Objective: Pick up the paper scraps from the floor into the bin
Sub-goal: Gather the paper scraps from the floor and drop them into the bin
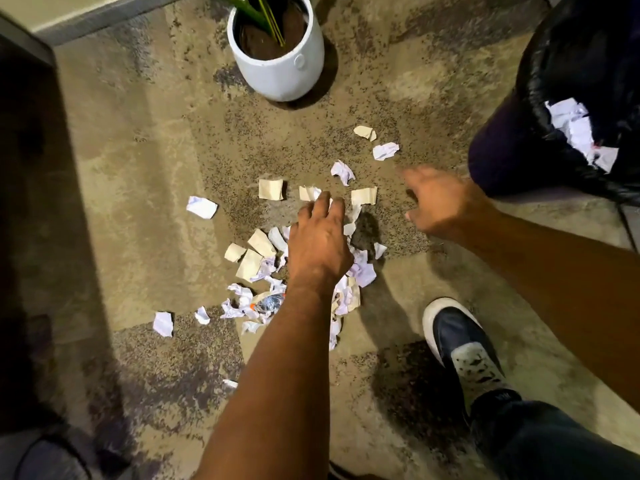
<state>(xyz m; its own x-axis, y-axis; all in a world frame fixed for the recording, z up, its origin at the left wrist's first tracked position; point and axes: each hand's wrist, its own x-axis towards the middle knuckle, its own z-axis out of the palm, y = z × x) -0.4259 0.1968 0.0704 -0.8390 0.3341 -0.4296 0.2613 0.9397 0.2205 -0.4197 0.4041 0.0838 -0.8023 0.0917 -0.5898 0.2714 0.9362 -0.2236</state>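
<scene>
On the patterned carpet [138, 174], between the white plant pot [277, 53] and the person's shoe [460, 344], lay the paper scraps [256, 261] — a dense heap near the middle and several loose pieces around it, such as one beige square [271, 189] and one crumpled white piece [385, 151] further out. Some scraps were already inside the bin [540, 64], which stood at the right with a black liner.

The left hand [320, 242] reached down over the heap, palm down, with its fingers spread and their tips touching the beige piece [309, 193] at the far edge; it held nothing that I could see. The right hand [440, 202] was blurred, near the bin's foot, with fingers loosely open and nothing in it. Both hands were well apart.

I judged the scraps to be very light and soft; they would crush easily and not break, but the flat ones would lie close to the carpet and be difficult to lift by an edge. It seemed better to rake many together and close the fingers around the bunch — the crumpled ones give more to hold. A small bottle-like object [270, 303] lay in the heap; I could not tell what it was.
</scene>
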